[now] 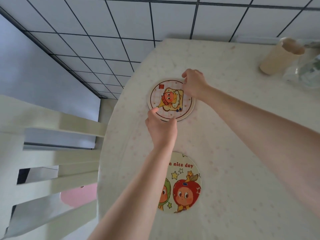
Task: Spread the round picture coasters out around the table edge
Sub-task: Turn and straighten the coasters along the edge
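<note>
Coasters worry me: my left hand (pixel 160 126) and right hand (pixel 194 84) pinch opposite rims of the toast coaster (pixel 170 100) near the surface (pixel 242 153) edge, so a careless nudge could tip it off or crowd the apple coaster (pixel 183 184).

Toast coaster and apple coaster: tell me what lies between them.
In the head view, only the left hand and its forearm cross that stretch, over bare tablecloth. The hand grips the near rim of the toast coaster; the apple coaster lies flat nearer.
</note>
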The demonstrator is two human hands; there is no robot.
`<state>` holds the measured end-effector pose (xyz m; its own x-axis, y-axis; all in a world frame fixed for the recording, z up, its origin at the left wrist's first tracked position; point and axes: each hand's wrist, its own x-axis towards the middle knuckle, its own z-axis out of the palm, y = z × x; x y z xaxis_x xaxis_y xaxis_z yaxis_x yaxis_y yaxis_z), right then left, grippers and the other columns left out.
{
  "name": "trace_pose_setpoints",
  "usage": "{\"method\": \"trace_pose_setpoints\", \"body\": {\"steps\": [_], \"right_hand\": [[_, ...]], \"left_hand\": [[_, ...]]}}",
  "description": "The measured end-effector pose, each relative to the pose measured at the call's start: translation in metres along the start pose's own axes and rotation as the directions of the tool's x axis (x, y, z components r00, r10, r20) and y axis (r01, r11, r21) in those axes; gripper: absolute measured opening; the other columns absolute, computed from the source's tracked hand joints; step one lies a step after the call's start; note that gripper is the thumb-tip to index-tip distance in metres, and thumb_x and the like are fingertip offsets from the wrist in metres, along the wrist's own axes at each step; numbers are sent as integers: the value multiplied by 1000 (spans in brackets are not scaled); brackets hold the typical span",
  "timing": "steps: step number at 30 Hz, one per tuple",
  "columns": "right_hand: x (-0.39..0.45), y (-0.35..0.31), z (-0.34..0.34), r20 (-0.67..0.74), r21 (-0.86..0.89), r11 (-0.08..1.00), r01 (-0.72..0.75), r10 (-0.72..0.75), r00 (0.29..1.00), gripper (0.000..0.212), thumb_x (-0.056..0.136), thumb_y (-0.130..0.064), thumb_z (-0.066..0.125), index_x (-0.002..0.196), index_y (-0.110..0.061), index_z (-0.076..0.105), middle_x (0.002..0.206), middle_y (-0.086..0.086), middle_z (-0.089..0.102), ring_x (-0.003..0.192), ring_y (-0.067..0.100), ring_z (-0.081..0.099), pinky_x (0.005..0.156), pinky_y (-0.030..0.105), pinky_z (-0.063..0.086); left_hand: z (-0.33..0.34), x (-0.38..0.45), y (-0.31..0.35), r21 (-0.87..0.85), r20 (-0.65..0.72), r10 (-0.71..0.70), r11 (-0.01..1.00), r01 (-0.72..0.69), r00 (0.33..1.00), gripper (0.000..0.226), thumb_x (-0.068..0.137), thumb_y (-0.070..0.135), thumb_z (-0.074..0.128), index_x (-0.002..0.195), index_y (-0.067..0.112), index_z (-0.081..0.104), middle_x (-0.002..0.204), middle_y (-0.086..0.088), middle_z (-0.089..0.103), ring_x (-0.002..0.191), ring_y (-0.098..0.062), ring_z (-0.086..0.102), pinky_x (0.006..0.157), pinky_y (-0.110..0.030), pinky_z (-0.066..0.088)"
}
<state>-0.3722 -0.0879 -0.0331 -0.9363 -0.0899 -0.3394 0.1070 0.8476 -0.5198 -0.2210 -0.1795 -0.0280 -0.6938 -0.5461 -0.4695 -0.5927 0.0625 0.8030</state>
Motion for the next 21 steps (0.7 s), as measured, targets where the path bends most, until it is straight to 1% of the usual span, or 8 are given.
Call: {"method": "trace_pose_setpoints", "body": {"steps": [2,5,8,11,14,17,19,21], "right_hand": [[1,-1,-2,-21,30,999,-27,28,999,43,88,5,44,129,-6,52,134,13,47,122,28,46,92,29,39],[-4,1,-9,-26,124,991,-43,47,999,32,93,-4,44,121,-6,60,128,14,54,111,24,51,81,26,39],[-16,8,-13,-51,244,964,-106,122,991,26,92,-9,47,110,-7,65,114,14,63,89,24,56,74,31,49],[-33,24,-11,-52,402,895,-192,232,971,17,89,-9,49,97,-8,64,89,7,64,69,25,64,65,37,60],[-52,39,-4,-38,545,802,-244,314,949,11,88,-10,54,81,-18,57,86,2,59,73,22,66,47,27,58],[-69,48,6,-11,630,728,-272,358,934,16,88,-11,56,77,-22,56,93,7,65,70,21,71,56,34,62],[-77,51,15,-9,667,696,-265,364,932,16,87,-9,57,78,-22,56,94,9,67,67,21,73,62,38,63],[-84,50,22,-29,676,694,-250,363,931,17,86,-8,57,78,-23,57,92,9,68,73,24,73,67,41,62]], "left_hand": [[2,0,4,9,-25,36,999,-36,999,57,78,9,68,128,23,46,130,-4,43,109,-22,53,82,-31,50],[0,7,12,-7,-50,147,989,-148,988,53,78,5,66,125,23,48,124,-2,43,102,-19,56,80,-26,48],[-3,20,23,-15,-40,221,975,-222,974,51,78,5,66,122,25,50,120,-1,43,99,-18,56,85,-25,47],[-5,39,32,1,-47,232,973,-232,972,53,78,1,66,122,25,49,121,-1,48,99,-14,58,85,-26,50],[-8,57,36,30,-32,248,969,-247,968,49,79,-1,63,121,21,51,115,1,59,96,-14,63,76,-23,52],[-10,69,34,92,-10,273,958,-271,962,39,81,1,63,116,17,56,102,5,63,93,-14,64,70,-17,47],[-11,75,31,146,-6,321,937,-317,947,32,82,0,62,110,14,59,100,6,63,91,-13,63,75,-19,48],[-12,79,27,183,-5,362,917,-355,932,28,82,-2,60,105,13,62,97,7,63,89,-11,62,78,-20,48]]}}
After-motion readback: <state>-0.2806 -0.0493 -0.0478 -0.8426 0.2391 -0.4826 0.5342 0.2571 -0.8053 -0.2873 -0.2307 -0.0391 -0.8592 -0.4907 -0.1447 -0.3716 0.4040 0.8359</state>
